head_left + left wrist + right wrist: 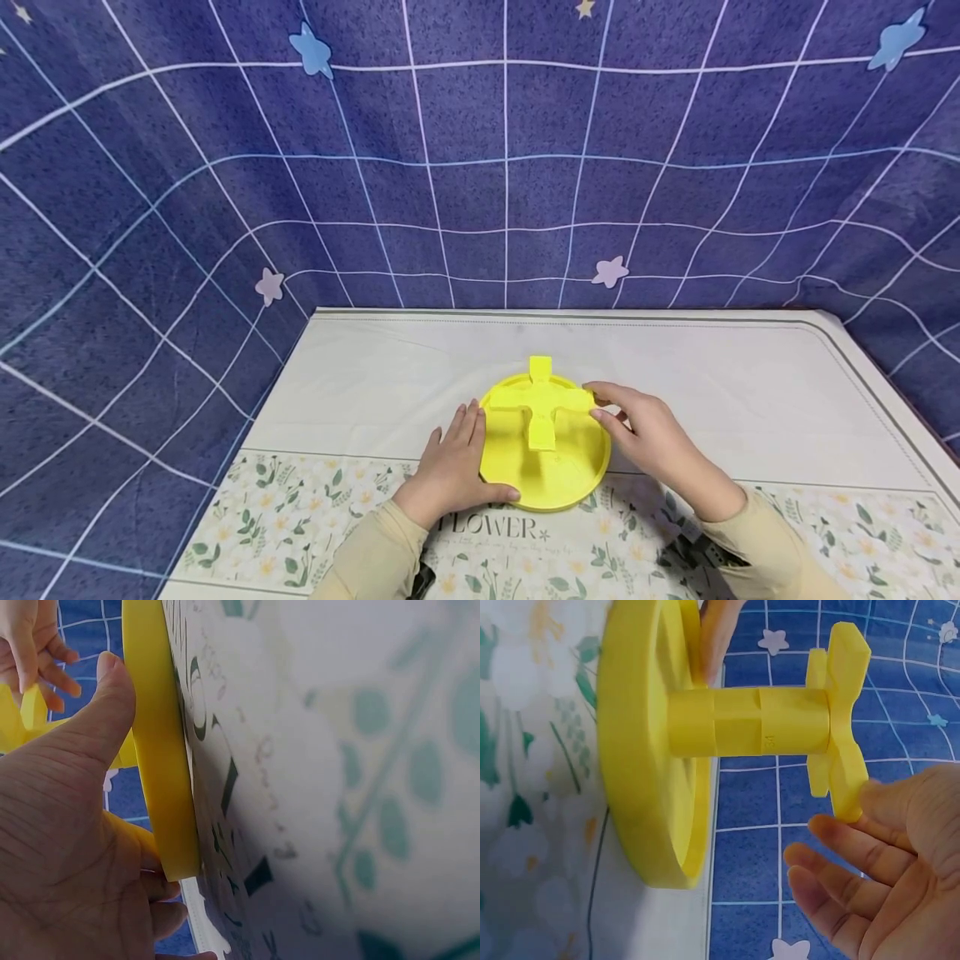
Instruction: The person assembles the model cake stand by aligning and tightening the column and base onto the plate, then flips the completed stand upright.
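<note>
A yellow round base (573, 471) with a raised rim lies on the table mat. Seen from the side in the right wrist view, a thick yellow post (739, 721) made of stacked sections stands up from its middle. A four-armed yellow cross-shaped top (844, 727) sits at the post's end. My left hand (453, 471) holds the base by its left side, fingers along the rim and thumb at the near edge. With thumb and index finger, my right hand (648, 429) pinches the tip of the top's right arm; its other fingers are loosely bent.
The table mat (390, 358) is white at the back and printed with flowers, leaves and lettering (491, 527) at the front. Behind and to the left hangs a dark blue curtain (465, 192) with a grid and stars. A dark wrist strap (701, 554) shows at the right sleeve.
</note>
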Tool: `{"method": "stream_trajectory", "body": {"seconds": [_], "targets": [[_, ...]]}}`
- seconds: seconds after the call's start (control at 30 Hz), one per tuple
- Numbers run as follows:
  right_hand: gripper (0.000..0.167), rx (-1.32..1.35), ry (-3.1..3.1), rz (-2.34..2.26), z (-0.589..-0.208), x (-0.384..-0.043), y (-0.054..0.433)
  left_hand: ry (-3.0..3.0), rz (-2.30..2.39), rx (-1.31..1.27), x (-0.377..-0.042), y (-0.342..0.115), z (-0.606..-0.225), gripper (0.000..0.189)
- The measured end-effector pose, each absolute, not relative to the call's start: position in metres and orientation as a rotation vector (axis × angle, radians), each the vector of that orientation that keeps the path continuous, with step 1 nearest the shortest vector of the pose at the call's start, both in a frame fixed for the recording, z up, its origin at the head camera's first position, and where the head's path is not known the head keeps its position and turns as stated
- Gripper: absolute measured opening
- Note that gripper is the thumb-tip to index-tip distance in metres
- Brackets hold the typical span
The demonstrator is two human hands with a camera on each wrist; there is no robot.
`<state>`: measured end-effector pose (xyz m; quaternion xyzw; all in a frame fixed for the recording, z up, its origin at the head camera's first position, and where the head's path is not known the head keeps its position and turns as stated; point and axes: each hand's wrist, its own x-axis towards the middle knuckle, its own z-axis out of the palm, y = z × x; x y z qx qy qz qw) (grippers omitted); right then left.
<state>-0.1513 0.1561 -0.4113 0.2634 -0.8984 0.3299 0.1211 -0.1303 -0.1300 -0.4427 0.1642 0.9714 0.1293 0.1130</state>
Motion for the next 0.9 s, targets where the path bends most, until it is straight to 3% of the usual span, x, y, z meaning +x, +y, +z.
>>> {"method": "stream_trajectory", "body": {"seconds": [0.4, 0.9], "targets": [[0.029, 0.840, -2.555, 0.899, -0.416, -0.133, 0.144, 2.848, 0.375, 0.475, -0.131, -0.131, -0.442, 0.125], [0.040, 0.898, -2.397, 0.676, -0.417, -0.130, 0.119, 2.869, 0.345, 0.473, -0.131, -0.130, -0.444, 0.126]]}}
